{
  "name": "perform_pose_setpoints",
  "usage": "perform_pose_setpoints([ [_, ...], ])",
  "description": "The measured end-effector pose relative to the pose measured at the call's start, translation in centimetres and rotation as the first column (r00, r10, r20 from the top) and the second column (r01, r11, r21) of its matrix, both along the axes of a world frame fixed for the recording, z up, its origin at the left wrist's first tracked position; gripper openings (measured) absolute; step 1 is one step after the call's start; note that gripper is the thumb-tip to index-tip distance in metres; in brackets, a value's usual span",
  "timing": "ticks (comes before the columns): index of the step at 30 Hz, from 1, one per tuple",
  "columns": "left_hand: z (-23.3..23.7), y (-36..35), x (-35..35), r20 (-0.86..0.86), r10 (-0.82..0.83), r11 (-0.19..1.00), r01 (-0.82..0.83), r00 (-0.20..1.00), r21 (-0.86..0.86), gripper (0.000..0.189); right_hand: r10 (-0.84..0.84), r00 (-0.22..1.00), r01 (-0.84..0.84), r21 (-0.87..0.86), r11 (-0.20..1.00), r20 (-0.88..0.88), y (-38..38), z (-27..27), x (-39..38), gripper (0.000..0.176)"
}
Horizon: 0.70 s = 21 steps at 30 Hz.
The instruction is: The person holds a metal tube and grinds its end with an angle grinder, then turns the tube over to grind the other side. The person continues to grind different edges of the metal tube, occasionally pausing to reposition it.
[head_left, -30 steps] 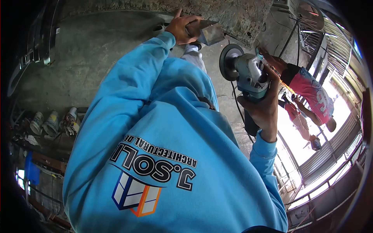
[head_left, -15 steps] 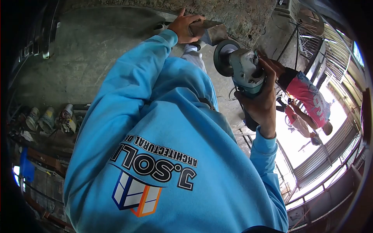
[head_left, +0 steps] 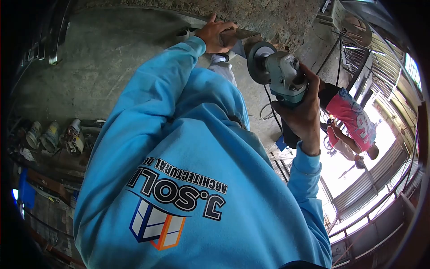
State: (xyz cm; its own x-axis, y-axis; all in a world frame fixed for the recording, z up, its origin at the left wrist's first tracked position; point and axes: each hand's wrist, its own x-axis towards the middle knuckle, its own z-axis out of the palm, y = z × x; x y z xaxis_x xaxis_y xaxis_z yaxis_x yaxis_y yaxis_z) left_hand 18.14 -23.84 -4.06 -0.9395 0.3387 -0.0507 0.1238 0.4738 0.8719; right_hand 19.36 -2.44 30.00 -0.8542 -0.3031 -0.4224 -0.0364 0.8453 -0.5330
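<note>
My left hand [head_left: 216,35] is closed around a bent piece of metal [head_left: 248,36], pressing it at the edge of a rough, worn work surface [head_left: 268,18]. In my right hand [head_left: 301,117] is an angle grinder [head_left: 283,74] with a teal body and a grey metal head, fingers wrapped round it. Its round disc [head_left: 256,67] faces the metal piece and overlaps its near end in this view. The part of the metal under my left fingers is hidden.
A cable [head_left: 268,96] hangs below the grinder towards the concrete floor [head_left: 112,58]. Several dirty buckets [head_left: 50,136] stand at the left. To the right, a person in a pink shirt [head_left: 356,119] bends over near a bright opening. Metal bars [head_left: 387,76] are stacked beyond.
The grinder has shifted slightly up, bringing its disc over the near end of the metal piece. My left hand keeps its hold. The person at the right has moved a little.
</note>
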Motion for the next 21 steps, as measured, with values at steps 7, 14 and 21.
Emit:
perform_pose_setpoints([
  [7, -0.6, -0.1, -0.1, -0.094, 0.023, 0.999, -0.020, 0.995, 0.028, 0.078, 0.103, 0.992, -0.099, 0.056, 0.993, -0.067, -1.4, 0.4, -1.2, 0.096],
  [14, -0.5, 0.1, -0.1, -0.084, 0.025, 1.000, -0.026, 0.996, -0.002, 0.074, 0.117, 0.991, -0.115, 0.032, 0.993, -0.067, -1.2, 0.2, -1.5, 0.097],
  [21, 0.6, -0.3, -0.2, 0.012, -0.033, 0.999, 0.033, 0.999, -0.023, 0.081, 0.080, 0.997, -0.080, 0.046, 0.996, 0.001, -0.1, 0.7, 0.0, 0.098],
])
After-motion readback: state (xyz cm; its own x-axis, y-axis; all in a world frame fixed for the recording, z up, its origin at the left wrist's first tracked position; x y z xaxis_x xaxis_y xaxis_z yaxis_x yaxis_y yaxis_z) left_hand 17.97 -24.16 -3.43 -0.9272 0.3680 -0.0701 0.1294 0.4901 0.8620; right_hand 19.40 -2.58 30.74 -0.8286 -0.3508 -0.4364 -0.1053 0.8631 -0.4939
